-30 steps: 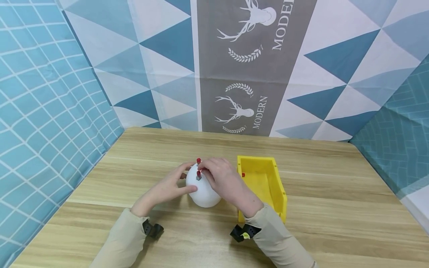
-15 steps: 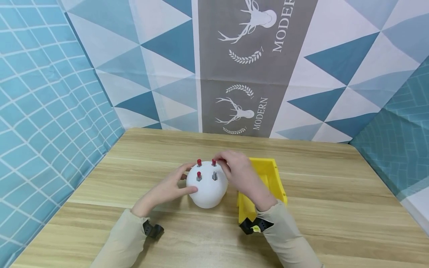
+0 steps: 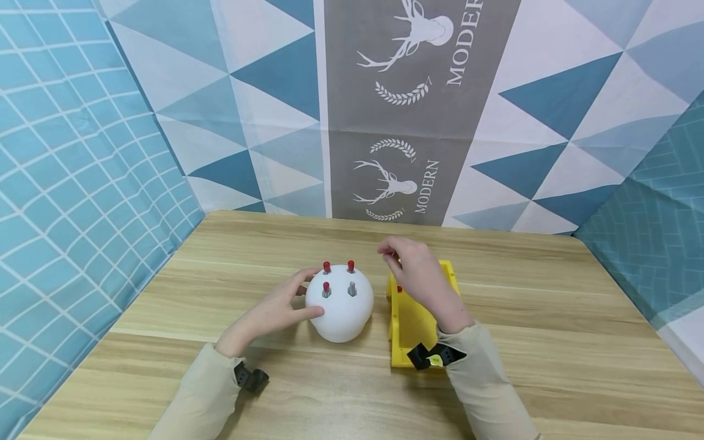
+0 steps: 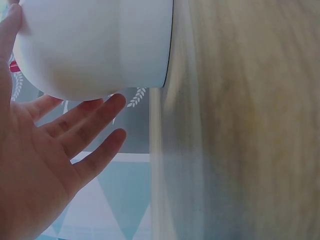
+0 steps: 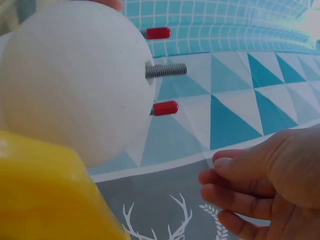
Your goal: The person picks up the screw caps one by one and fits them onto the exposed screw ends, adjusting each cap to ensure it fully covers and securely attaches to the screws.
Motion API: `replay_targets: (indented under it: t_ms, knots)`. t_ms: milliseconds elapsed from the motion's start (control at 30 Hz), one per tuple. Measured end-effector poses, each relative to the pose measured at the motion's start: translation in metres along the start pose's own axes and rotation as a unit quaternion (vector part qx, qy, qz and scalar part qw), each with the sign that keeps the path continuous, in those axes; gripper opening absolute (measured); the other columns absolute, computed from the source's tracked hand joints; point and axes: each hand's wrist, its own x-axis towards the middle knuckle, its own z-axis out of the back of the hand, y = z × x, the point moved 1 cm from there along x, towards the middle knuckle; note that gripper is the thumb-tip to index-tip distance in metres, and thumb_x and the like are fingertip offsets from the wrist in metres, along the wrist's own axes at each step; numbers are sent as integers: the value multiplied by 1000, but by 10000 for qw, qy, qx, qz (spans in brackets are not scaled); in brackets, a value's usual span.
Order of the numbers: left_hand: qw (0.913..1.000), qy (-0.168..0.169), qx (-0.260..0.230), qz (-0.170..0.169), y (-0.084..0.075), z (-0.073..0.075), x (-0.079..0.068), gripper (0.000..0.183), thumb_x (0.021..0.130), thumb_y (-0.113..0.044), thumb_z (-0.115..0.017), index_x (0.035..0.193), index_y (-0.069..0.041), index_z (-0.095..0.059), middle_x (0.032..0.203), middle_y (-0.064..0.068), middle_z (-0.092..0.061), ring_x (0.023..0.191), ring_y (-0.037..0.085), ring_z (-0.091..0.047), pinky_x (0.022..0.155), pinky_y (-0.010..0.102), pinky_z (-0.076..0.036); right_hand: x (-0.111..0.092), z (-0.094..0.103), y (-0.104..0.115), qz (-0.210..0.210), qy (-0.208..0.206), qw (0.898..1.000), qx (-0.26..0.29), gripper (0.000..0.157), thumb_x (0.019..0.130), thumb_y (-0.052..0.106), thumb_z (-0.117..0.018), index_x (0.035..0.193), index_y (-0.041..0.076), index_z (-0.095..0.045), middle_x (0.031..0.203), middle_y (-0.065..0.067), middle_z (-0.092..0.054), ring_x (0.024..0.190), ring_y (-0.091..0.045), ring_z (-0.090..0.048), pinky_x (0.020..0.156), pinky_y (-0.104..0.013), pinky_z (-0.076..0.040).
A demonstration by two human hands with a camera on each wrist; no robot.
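Note:
A white dome-topped thing (image 3: pixel 339 318) stands on the table, with several threaded studs on its top. Three studs carry red caps (image 3: pixel 327 286); the front right bolt stud (image 3: pixel 352 289) is bare metal. My left hand (image 3: pixel 279 304) rests on the dome's left side, thumb in front and fingers behind. In the left wrist view its fingers (image 4: pixel 95 120) are spread and nearly straight along the white wall. My right hand (image 3: pixel 420 275) is raised above the yellow bin, right of the dome. Its fingers are loosely bent and nothing shows between them in the right wrist view.
A yellow bin (image 3: pixel 395 342) stands close right of the dome, partly hidden under the right forearm. A red cap (image 3: pixel 399 289) shows near its left wall. The wooden table (image 3: pixel 550 342) meets a patterned cloth backdrop (image 3: pixel 275 153) behind.
My right hand moves from the dome's top, where it was at the back right stud, rightward over the yellow bin. That stud's red cap stays on it. The left hand stays in place.

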Motion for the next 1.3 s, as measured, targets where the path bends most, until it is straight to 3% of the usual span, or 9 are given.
replay_targets:
  t_ms: [167, 333, 500, 833, 1067, 1300]
  knots:
    - [10000, 6, 9, -4, 0, 0, 0, 79, 75, -54, -65, 139, -26, -29, 136, 0, -40, 110, 22, -52, 88, 46, -45, 2, 1, -10, -442, 318, 9985, -62, 12, 87, 8, -59, 98, 7, -65, 93, -6, -66, 79, -18, -59, 72, -32, -52]
    - [10000, 15, -16, 30, 0, 0, 0, 78, 75, -54, -65, 139, -26, -29, 137, 0, -39, 111, 22, -51, 89, 46, -45, 3, 0, -19, -637, 666, 9955, -200, 12, 87, 5, -56, 96, 5, -64, 90, -8, -66, 75, -19, -58, 70, -32, -51]
    - [10000, 20, -20, 37, 0, 0, 0, 79, 75, -54, -65, 139, -26, -29, 137, 1, -39, 111, 23, -51, 89, 46, -45, 2, -3, -26, -903, 995, 9905, -307, 16, 87, 4, -53, 98, 3, -64, 93, -10, -66, 81, -21, -61, 73, -35, -51]
    - [10000, 41, -30, 43, 0, 0, -1, 78, 75, -54, -65, 139, -27, -29, 136, 0, -40, 111, 22, -51, 88, 46, -45, 6, -11, -33, -1273, 1343, 9814, -510, 17, 87, 4, -54, 99, 2, -65, 91, -10, -65, 70, -20, -51, 64, -30, -45]
    - [10000, 49, -55, 41, -1, 0, 0, 78, 75, -54, -65, 139, -27, -29, 136, 0, -40, 111, 23, -51, 88, 46, -45, 8, -19, -38, -1585, 1651, 9726, -409, 18, 87, 9, -56, 101, 2, -64, 93, -9, -64, 74, -19, -54, 70, -31, -48]
    - [9999, 57, -102, 31, 1, 0, 1, 79, 75, -53, -66, 140, -27, -28, 136, 1, -40, 111, 23, -51, 88, 46, -45, 8, -24, -43, -1661, 1733, 9699, -410, 19, 87, 9, -56, 101, 1, -65, 93, -10, -64, 70, -18, -51, 65, -28, -44]
